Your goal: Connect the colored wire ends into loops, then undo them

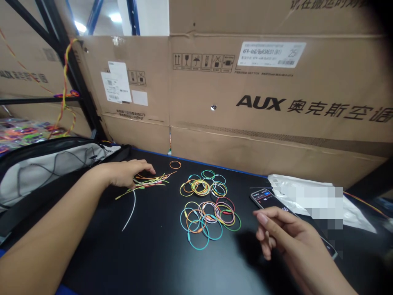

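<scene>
My left hand [127,172] rests palm down on a bundle of straight coloured wire strands [147,183] on the black table [153,254], fingers curled loosely over them. My right hand [282,233] hovers low over the table at the right, fingers loosely bent and apart, holding nothing. To its left lies a pile of closed coloured wire loops [208,205]. A single orange loop [175,164] lies apart near the back. A white strand [130,211] curves below the left hand.
A phone [264,198] with a lit screen lies just beyond my right hand, beside a white plastic bag [294,184]. Large cardboard boxes [245,102] wall off the back. A grey and black bag [46,164] sits at the left.
</scene>
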The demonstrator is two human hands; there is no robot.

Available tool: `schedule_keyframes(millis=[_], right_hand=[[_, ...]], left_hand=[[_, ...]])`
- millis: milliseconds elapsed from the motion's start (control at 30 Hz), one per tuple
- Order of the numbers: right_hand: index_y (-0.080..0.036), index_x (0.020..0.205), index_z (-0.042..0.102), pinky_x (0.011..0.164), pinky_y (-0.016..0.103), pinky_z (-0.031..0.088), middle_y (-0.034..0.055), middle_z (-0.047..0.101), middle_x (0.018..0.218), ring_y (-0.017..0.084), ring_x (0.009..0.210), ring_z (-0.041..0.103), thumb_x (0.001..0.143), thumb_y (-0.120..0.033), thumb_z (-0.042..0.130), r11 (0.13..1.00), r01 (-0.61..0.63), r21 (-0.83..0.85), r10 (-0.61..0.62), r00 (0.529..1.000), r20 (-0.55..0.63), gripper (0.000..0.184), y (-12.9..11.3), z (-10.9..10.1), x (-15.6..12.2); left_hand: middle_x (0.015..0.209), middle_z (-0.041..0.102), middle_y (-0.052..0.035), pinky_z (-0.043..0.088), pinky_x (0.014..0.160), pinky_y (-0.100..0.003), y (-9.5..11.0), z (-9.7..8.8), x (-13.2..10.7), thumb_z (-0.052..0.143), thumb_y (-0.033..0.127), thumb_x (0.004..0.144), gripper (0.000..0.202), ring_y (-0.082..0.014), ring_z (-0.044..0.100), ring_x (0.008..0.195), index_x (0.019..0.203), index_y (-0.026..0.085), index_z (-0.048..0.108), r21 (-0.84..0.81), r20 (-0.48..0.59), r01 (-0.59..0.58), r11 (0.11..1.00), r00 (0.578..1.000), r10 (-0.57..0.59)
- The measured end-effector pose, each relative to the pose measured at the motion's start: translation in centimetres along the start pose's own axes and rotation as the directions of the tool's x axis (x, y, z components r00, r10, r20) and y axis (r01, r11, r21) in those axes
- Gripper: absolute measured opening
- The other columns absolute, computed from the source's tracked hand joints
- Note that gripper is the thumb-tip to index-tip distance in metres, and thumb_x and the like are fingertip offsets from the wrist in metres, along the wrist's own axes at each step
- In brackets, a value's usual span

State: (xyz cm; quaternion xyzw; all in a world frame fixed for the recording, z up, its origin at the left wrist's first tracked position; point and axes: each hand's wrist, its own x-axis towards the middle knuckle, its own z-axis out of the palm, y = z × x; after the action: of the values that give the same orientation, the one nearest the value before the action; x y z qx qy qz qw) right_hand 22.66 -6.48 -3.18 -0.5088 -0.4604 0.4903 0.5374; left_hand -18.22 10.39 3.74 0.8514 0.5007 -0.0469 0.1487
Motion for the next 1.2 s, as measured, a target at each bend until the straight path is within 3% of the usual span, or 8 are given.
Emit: schedule_keyframes(millis=[200,367,500,567,733,967,1200], right_hand=[[-0.021,0.084,0.072,0.043,0.022,0.049,-0.0008,0.068,0.064,0.012,0.045,0.059,0.085,-0.051,0.080,1.000,-0.023,-0.021,0.022,1.000,-0.013,0.031,0.2,0.1,0.2],[-0.021,0.084,0.074,0.044,0.022,0.049,-0.0005,0.068,0.064,0.012,0.045,0.059,0.080,-0.056,0.082,0.997,-0.029,-0.065,0.026,0.998,-0.049,0.036,-0.1,0.4,0.2],[-0.020,0.080,0.075,0.040,0.021,0.046,0.0004,0.067,0.059,0.011,0.041,0.056,0.069,-0.062,0.088,0.994,-0.107,-0.029,0.104,0.991,-0.089,0.045,-0.3,0.8,0.3],[-0.020,0.079,0.074,0.038,0.021,0.044,-0.0003,0.066,0.057,0.011,0.040,0.053,0.065,-0.063,0.090,0.988,-0.151,0.018,0.152,0.982,-0.113,0.047,-0.2,0.8,0.2],[-0.022,0.084,0.075,0.038,0.020,0.043,-0.0023,0.063,0.057,0.010,0.041,0.050,0.067,-0.061,0.090,0.975,-0.201,0.093,0.211,0.970,-0.120,0.045,0.8,0.5,0.2],[-0.022,0.083,0.075,0.037,0.020,0.043,-0.0023,0.062,0.057,0.010,0.042,0.049,0.068,-0.060,0.090,0.968,-0.224,0.116,0.236,0.966,-0.105,0.044,1.6,0.3,0.6],[-0.021,0.077,0.074,0.036,0.020,0.042,-0.0020,0.062,0.054,0.009,0.040,0.048,0.062,-0.064,0.092,0.972,-0.220,0.079,0.229,0.966,-0.119,0.048,1.1,1.0,0.5]], left_hand=[[0.134,0.065,-0.0089,0.049,0.105,-0.035,-0.2,-0.4,-0.8,0.056,-0.001,0.068,0.068,-0.0264,0.063,0.122,0.132,0.021,0.064,-0.003,-0.041,0.022,1.000,0.999,-0.023],[0.153,0.053,-0.0017,0.033,0.122,-0.039,-0.5,-0.7,-3.9,0.058,-0.001,0.068,0.086,-0.0269,0.045,0.144,0.146,0.032,0.053,0.014,-0.149,-0.006,1.000,0.989,0.008],[0.164,0.038,-0.0043,0.032,0.123,-0.043,0.2,0.5,-4.0,0.073,0.004,0.060,0.103,-0.0320,0.038,0.150,0.155,0.034,0.043,0.013,-0.076,0.084,0.996,0.994,-0.082],[0.163,0.039,-0.0061,0.033,0.121,-0.044,0.7,0.9,-3.4,0.081,0.010,0.057,0.106,-0.0340,0.039,0.148,0.154,0.033,0.044,-0.001,-0.043,0.104,0.995,0.994,-0.104],[0.138,0.062,-0.0079,0.047,0.104,-0.037,1.8,1.5,-2.0,0.079,0.023,0.069,0.067,-0.0318,0.059,0.127,0.134,0.024,0.065,-0.032,-0.099,0.109,0.994,0.989,-0.111],[0.115,0.068,-0.0069,0.052,0.091,-0.034,2.2,2.8,0.7,0.072,0.028,0.088,0.026,-0.0244,0.067,0.107,0.113,0.021,0.071,0.023,-0.171,0.091,0.996,0.981,-0.086],[0.130,0.063,-0.0110,0.058,0.092,-0.045,2.6,3.2,1.8,0.063,0.035,0.101,0.034,-0.0245,0.066,0.109,0.129,0.017,0.061,0.123,-0.181,0.175,0.977,0.972,-0.151]])
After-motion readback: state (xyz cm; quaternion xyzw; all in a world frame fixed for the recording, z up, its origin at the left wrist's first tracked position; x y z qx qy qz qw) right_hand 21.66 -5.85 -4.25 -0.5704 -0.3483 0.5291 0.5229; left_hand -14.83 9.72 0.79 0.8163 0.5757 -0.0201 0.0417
